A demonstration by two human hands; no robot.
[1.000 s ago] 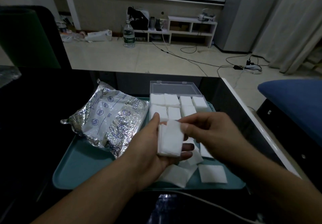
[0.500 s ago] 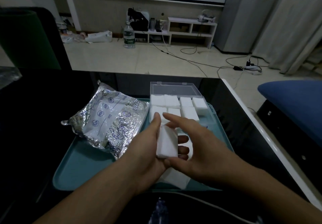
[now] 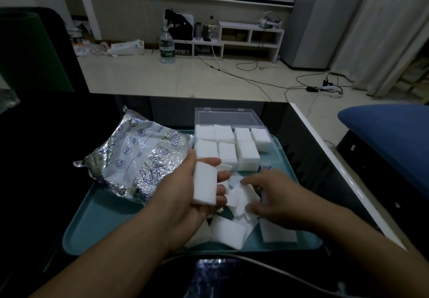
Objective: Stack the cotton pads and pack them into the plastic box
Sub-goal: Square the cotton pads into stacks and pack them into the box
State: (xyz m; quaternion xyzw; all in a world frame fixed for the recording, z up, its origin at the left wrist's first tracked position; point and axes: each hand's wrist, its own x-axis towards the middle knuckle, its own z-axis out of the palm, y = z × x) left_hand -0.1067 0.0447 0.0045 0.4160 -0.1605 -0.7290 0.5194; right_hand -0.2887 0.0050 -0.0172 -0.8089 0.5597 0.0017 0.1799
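Right hand [image 3: 276, 195] now down on loose pads [image 3: 239, 199]; plastic box [image 3: 232, 149] nearly full.

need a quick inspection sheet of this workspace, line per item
surface: dark table bearing a teal tray.
job's things: clear plastic box, lid open, seven pad stacks inside, near-right slot unfilled; loose cotton pads on the tray; pad stack in hand.
clutter: crumpled foil bag on the tray's left side.
grippers: left hand holds the pad stack between thumb and fingers; right hand reaches onto the loose pads, grip unclear.
cables: pale cable across the near table edge; cords on the floor.
surroundings: water bottle, white shelf, blue cushion.
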